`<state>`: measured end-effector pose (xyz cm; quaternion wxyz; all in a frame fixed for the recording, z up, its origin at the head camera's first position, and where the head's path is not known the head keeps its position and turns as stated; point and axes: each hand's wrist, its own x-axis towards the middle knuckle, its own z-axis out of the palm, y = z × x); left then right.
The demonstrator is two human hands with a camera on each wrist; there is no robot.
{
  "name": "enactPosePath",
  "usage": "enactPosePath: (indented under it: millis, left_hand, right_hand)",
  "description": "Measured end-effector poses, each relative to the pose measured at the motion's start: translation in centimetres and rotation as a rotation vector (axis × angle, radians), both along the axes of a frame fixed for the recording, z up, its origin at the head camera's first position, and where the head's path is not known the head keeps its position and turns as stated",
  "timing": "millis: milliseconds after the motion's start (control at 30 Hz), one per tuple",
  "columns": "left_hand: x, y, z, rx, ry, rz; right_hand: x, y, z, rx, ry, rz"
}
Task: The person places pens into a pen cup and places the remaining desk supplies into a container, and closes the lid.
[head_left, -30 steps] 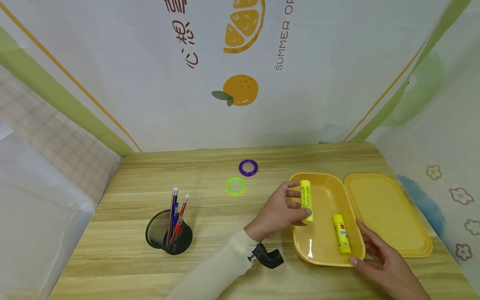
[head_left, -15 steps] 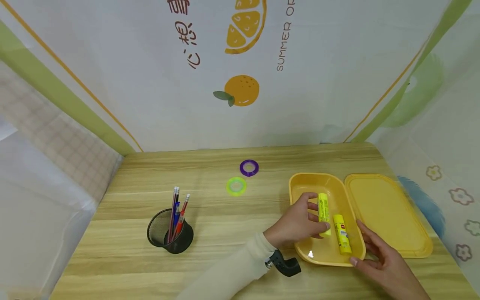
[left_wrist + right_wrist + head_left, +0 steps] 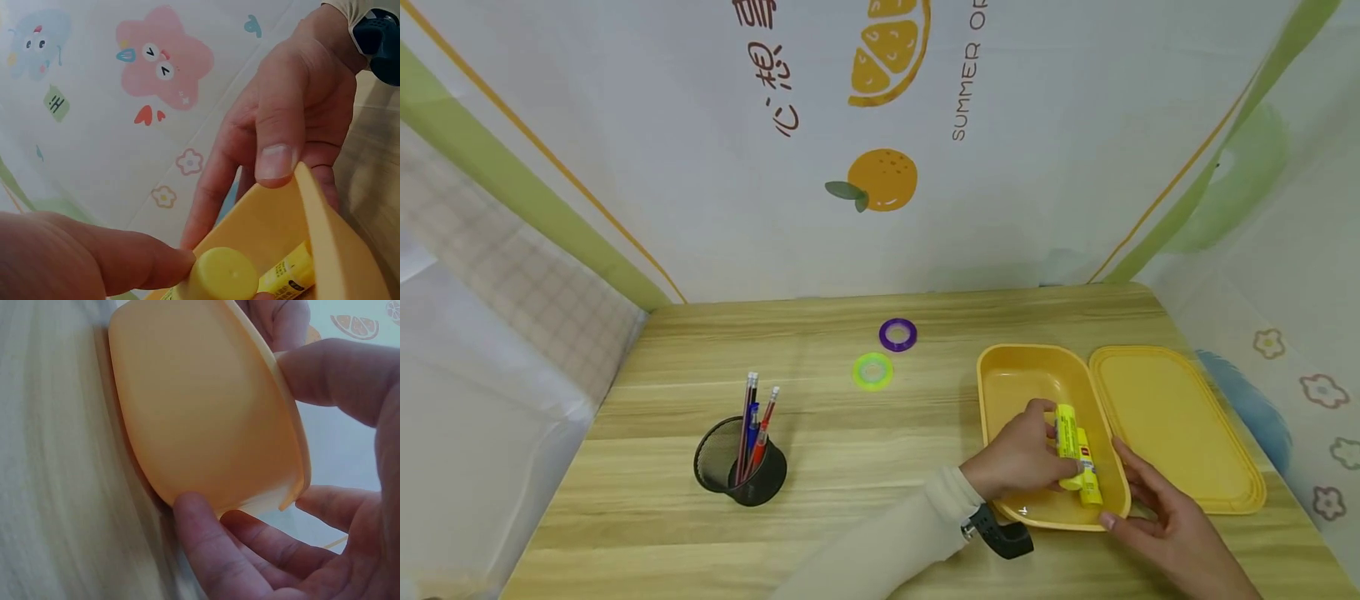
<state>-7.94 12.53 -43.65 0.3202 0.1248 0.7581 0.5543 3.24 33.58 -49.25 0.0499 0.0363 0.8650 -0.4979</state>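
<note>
Left hand (image 3: 1017, 454), fingers curled round a yellow cylindrical glue stick (image 3: 1066, 433), long axis towards the table's far edge, right hand (image 3: 1176, 523), fingers gripping the near right corner of a yellow plastic box (image 3: 1022, 379)

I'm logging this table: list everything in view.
Glue sticks: 2, yellow, one held, one in box
Box: 1, yellow, on table
Lid: 1, yellow, right of box
Tape rolls: 2, purple, green, central
Pen cup: 1, black, table left
Pens and pencils: several, mixed, in cup
Table: 1, tan, beneath
Printed sheeting: uncounted, mostly white, surrounding
Sleeves: 2, cream, forearms
Wrist devices: 2, dark, cuffs
Left hand: 1, holding glue stick
Right hand: 1, gripping box
</note>
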Motion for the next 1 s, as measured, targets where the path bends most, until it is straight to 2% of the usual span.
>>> enactPosePath:
  millis: [167,367,633,800,1000]
  left_hand:
    - [0.2,0.7,-0.3,-0.092,0.045,-0.004]
    - [0.2,1.1,-0.6,-0.134,0.071,-0.013]
    - [0.2,1.2,-0.7,-0.135,0.073,-0.007]
    - [0.2,1.2,-0.9,-0.151,0.082,0.017]
    - [0.1,1.3,-0.9,-0.056,0.036,0.057]
  right_hand:
    - [0.1,0.0,0.0,-0.019,0.040,0.018]
    - [0.0,0.0,0.0,-0.007,0.012,0.007]
    - [0.0,0.0,0.1,-0.010,0.028,0.016]
    - [0.0,0.1,0.0,-0.015,0.048,0.022]
    - [0.0,0.1,-0.1,-0.020,0.060,0.025]
